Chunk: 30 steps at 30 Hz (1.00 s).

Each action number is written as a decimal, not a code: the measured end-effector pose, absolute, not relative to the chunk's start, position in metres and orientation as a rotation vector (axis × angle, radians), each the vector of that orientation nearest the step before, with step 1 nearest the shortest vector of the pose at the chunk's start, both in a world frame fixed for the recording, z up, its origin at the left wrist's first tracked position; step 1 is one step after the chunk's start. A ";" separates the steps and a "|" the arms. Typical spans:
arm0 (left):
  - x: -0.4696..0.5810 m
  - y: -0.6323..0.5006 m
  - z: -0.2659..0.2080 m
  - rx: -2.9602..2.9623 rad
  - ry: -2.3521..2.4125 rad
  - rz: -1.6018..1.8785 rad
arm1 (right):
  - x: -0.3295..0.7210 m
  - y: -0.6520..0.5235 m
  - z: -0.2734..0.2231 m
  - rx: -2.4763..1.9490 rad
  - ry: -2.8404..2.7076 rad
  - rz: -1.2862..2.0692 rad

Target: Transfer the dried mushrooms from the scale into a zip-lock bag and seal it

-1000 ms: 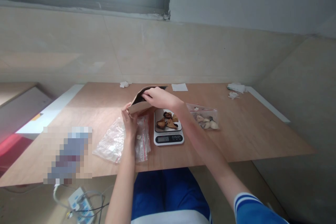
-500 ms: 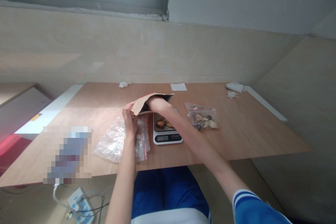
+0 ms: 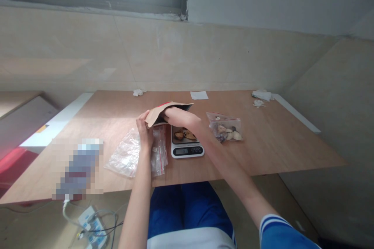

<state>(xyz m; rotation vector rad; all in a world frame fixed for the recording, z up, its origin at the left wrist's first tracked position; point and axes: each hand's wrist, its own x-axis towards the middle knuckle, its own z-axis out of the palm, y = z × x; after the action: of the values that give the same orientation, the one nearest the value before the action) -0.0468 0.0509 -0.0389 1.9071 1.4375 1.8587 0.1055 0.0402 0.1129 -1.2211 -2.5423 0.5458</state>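
The right hand (image 3: 171, 113) was mostly hidden inside the brown paper bag (image 3: 163, 111), so I cannot tell if its grip was wide, narrow or closed on something. Only the wrist and forearm showed, reaching from the lower right across the scale (image 3: 187, 143). That forearm covered part of the scale's plate, and the dark and brown pieces (image 3: 184, 135) lying on it were hard to count; the numbers on the display were too small to read. A blurred patch (image 3: 78, 169) on the left of the desk (image 3: 277, 144) hid whatever lay there.

There was one paper bag, one scale and one clear zip bag (image 3: 224, 128) with pale and dark pieces, just right of the scale. A pile of empty clear bags (image 3: 128, 155) lay left of the scale; their number was not clear.

The left hand (image 3: 144, 130) stood upright with fingers up, its grip pinching the bag's left edge. The bag was held above the desk, its mouth turned to the right, just behind the scale.
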 end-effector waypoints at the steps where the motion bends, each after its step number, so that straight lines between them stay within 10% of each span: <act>1: -0.047 0.051 -0.039 1.890 1.447 1.855 | 0.107 0.038 0.115 -1.223 -2.578 0.538; 30: -0.051 0.060 -0.051 1.568 1.638 1.869 | 0.169 -0.035 0.090 -0.919 -1.342 0.818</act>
<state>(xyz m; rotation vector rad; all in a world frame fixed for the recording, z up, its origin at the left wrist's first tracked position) -0.0508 0.0598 -0.0508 1.5678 1.6380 1.8686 0.1688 -0.0347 0.0900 -0.9191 -1.3420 0.8180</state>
